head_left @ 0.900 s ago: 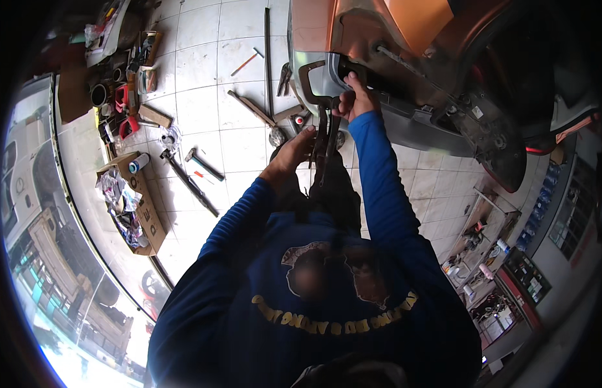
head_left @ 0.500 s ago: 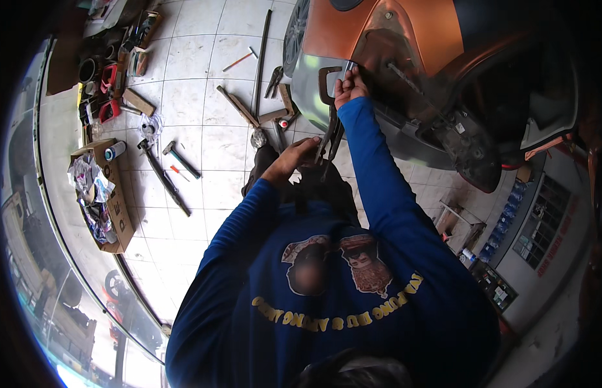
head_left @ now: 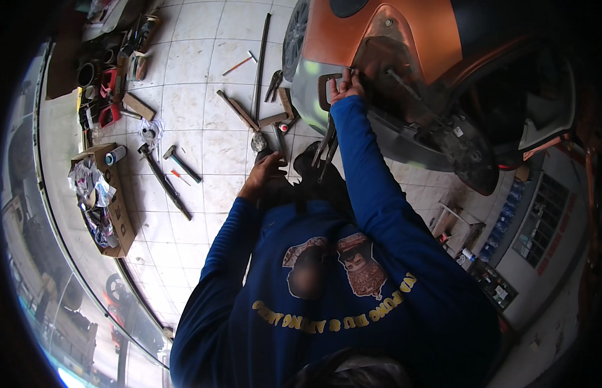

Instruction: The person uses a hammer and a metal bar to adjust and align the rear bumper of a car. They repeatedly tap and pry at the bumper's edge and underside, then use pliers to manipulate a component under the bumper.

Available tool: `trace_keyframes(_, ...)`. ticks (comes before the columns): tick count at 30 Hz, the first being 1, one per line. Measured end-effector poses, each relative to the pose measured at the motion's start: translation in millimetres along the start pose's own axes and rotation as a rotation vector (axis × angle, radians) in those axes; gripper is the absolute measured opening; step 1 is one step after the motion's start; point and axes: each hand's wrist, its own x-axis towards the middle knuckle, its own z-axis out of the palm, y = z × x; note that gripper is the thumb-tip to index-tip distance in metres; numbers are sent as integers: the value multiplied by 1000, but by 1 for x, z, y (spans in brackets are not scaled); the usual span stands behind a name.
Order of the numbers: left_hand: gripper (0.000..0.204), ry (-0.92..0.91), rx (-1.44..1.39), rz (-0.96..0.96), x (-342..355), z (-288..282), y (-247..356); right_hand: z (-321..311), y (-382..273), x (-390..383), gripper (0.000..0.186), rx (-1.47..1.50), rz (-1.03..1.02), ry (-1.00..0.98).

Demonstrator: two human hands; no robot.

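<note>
One clamp (head_left: 322,94) seems heavy and stiff, best held by its handles (head_left: 329,139); your left hand (head_left: 265,173) is loosely spread, your right hand (head_left: 347,86) I cannot tell.

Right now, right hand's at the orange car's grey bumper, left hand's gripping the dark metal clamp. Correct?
No: the head view shows the left hand apart from the dark metal clamp, not gripping it. The right hand is at the grey bumper of the orange car.

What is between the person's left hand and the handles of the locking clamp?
In the head view, the person's dark-clothed leg shows between the left hand and the locking clamp handles.
</note>
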Motion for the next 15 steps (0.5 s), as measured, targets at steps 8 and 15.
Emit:
trace_keyframes(8, 76, 115, 32, 89, 30, 25, 25, -25, -15, 16, 24, -133, -24, -62)
trace_keyframes(15, 79, -236, 493, 194, 56, 140, 107, -95, -92, -29, 33, -496, -31, -159)
